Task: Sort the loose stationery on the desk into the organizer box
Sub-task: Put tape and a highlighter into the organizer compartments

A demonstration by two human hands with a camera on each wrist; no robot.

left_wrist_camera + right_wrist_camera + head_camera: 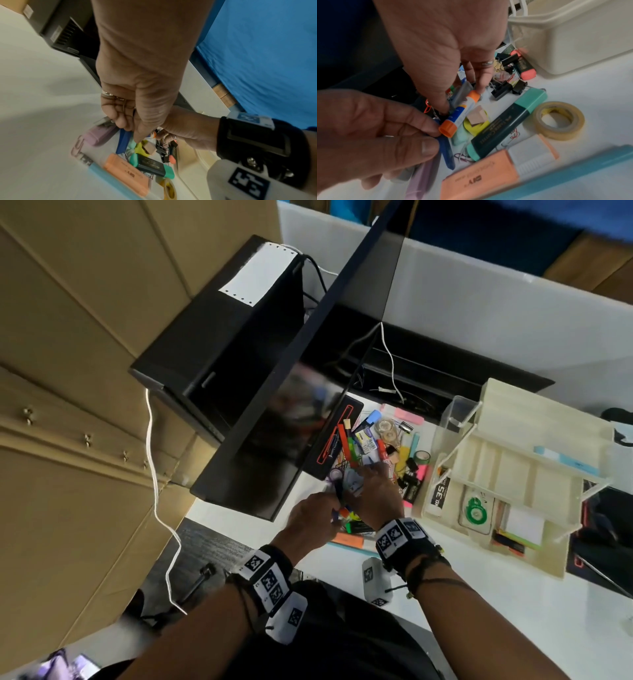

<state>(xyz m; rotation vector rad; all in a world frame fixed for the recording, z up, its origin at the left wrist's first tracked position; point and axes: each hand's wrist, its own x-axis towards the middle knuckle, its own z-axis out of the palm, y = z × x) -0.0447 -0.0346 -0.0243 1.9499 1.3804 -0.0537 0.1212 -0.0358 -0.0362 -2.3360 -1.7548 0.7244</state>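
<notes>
Keep left hand pinched on the blue pen, right hand fingering the glue stick just below it (grip unclear), then carry both rightward to the organizer.

We see a smooth white desk, a matt cream plastic organizer box, a glossy translucent tape roll, a matt plastic teal highlighter, black metal binder clips, and brown cardboard with a dull papery face.
</notes>
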